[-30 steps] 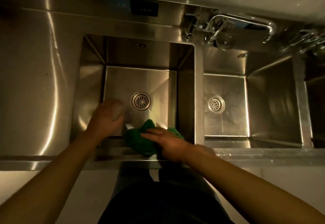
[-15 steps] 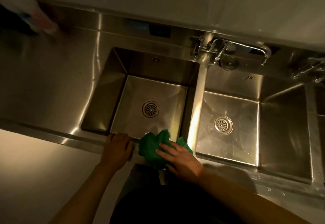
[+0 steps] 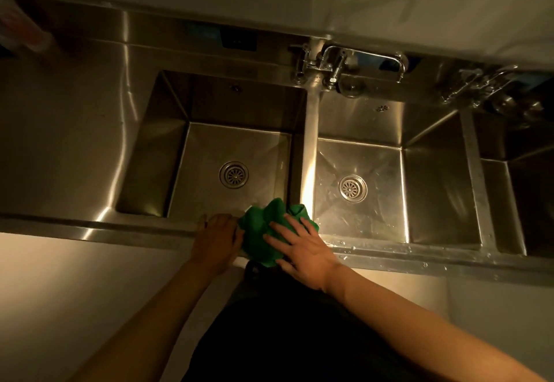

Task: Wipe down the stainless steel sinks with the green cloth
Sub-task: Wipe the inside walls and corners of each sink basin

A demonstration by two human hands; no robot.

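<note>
A: Cloth (image 3: pixel 263 231), green and all bunched up, sits on the front rim (image 3: pixel 144 228) of the sinks, just at the near end of the divider (image 3: pixel 310 147) between the two bowls.

B: Who is holding it?

A: The right hand (image 3: pixel 302 246) lies flat on top of it, fingers spread wide and pressing down, not curled around it. The left hand (image 3: pixel 215 239) is on the rim, touching the cloth's left side. I cannot tell if its fingers are curled.

B: How should the wiping go?

A: I think it would help to spread the cloth flatter first. A lump only rubs a small spot. Then press and slide along the rim in long, straight rubs, and go down into the corners.

B: What is in the bowls?

A: The left sink (image 3: pixel 233 153), left of the divider, looks bare. Only its round drain (image 3: pixel 233 174) shows. The right sink (image 3: pixel 359 171), on the other side of the divider, has a drain (image 3: pixel 352 188) too, and shiny wet marks on its floor. Little drops sit on the rim in front of it.

B: Anything else?

A: A tap (image 3: pixel 353 61) stands behind the far end of the divider. A third bowl (image 3: pixel 515 171) is farther right of it, too dark to see inside.
</note>
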